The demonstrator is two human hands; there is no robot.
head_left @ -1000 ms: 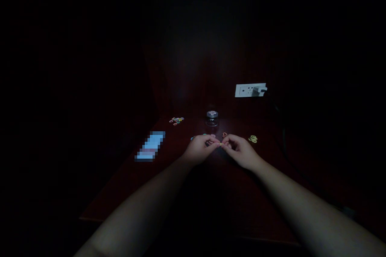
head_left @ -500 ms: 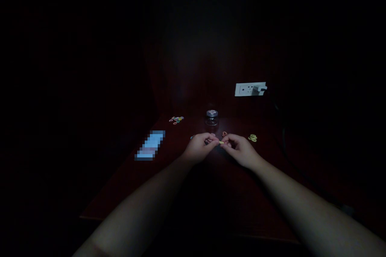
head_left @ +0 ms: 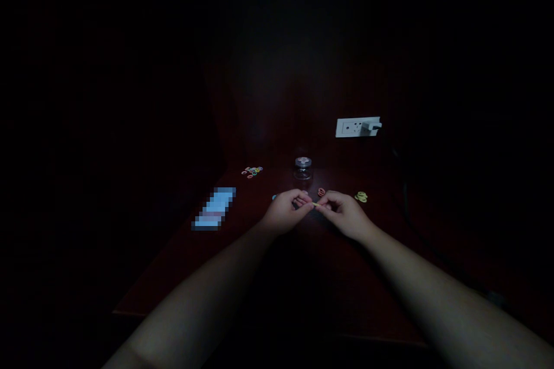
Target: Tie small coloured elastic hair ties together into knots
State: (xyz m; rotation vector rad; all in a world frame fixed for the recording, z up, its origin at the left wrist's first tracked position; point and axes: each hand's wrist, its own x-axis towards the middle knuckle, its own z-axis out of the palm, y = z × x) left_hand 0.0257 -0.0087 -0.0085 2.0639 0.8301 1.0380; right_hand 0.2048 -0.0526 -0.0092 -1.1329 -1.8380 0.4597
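My left hand (head_left: 286,210) and my right hand (head_left: 345,214) meet over the middle of the dark red table, fingertips closed in a pinch. Between them they hold a small yellow hair tie (head_left: 315,204), one end in each hand. Just past my right fingers lie a few orange-red hair ties (head_left: 321,191). A pink hair tie (head_left: 305,192) and a blue one (head_left: 274,198) show partly behind my left hand. To the right of my right hand is a small pile of yellow hair ties (head_left: 360,196).
Behind the hands stands a clear lidded jar (head_left: 303,168). Mixed coloured hair ties (head_left: 252,172) lie at the back left. A blurred-out bright phone-like slab (head_left: 214,209) rests at the left. A wall socket (head_left: 358,127) holds a plug, with a dark cable running down the right side.
Both hands stay almost in place, still pinching the yellow hair tie, which shows a little more between the fingertips than a second ago. The view has shifted slightly.
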